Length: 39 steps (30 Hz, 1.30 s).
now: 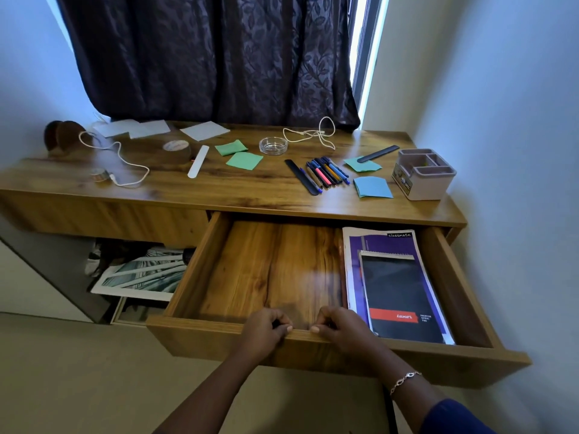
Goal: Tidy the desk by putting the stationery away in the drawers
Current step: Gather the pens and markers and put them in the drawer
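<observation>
Gripping drawer (200, 277) front: seemingly both hands.

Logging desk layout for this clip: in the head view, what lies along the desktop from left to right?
White cable → tape roll → white ruler → green notes → glass ashtray → pens → blue notes → organiser.
</observation>
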{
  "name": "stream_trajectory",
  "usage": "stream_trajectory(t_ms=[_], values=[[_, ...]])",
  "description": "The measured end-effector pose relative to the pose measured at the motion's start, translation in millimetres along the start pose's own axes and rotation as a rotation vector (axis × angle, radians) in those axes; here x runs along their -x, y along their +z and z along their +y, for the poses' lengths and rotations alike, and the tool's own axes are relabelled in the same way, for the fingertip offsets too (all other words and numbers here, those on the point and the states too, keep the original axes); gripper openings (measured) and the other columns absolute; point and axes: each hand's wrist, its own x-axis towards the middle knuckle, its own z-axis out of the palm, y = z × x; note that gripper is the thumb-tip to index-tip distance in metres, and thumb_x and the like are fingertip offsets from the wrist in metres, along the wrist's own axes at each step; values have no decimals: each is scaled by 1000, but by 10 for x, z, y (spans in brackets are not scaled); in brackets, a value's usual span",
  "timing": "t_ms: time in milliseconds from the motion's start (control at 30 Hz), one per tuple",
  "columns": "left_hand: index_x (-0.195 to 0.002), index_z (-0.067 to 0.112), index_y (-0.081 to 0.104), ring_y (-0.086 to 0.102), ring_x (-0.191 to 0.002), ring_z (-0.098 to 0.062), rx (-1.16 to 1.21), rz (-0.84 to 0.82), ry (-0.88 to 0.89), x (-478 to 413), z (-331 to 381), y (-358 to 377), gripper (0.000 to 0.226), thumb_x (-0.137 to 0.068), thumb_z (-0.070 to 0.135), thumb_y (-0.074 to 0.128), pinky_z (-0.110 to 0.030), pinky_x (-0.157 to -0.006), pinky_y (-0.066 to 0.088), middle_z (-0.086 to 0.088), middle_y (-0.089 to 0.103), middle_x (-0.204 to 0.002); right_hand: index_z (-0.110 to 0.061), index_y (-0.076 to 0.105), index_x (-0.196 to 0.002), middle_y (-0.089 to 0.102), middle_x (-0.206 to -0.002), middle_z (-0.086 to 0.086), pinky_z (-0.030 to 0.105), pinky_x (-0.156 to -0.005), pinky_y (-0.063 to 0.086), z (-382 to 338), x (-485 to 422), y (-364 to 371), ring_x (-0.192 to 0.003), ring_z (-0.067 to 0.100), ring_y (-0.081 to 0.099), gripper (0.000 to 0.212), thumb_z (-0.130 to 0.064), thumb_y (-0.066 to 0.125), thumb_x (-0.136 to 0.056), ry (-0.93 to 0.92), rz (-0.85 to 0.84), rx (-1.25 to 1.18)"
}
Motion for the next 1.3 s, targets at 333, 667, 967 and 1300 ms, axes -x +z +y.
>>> stream_trajectory(t_ms=[333, 667, 967, 1300], values=[[-88, 15, 68, 60, -92, -10, -46, 7, -18, 35, 21, -3, 6, -86, 16, 63, -25, -82, 48, 1, 68, -95, -29, 49, -72, 53, -76, -9, 27, -75, 46, 10, 21, 26, -79, 6, 53, 20, -27, 59, -89, -6, -17, 18], [-81, 27, 59, 59, -91, -5, 21, -12, 15, -600, 113, -184, 11, -87, 19, 63, -17, -78, 46, 7, 64, -93, -32, 49, -68, 56, -64, -7, 26, -70, 47, 169, -519, -229, -63, 0, 53, 25, -23, 58, -90, 42, 12, 58], [-99, 13, 65, 57, -91, -8, -6, 7, 133, -1640, 357, -637, 14, -86, 18, 63, -17, -72, 40, 1, 65, -97, -32, 47, -73, 53, -71, -11, 16, -63, 42, 3, -1289, -735, -67, -2, 51, 21, -25, 56, -91, 52, 120, 149], [-128, 11, 51, 50, -121, -17, -7, 54, 260, -2687, 822, -918, 36, -92, 7, 50, -21, -93, 39, -5, 55, -131, -15, 62, -101, 59, -93, -4, 22, -77, 47, -240, -2252, -1584, -88, 11, 56, 13, -21, 57, -90, 112, 250, 283]])
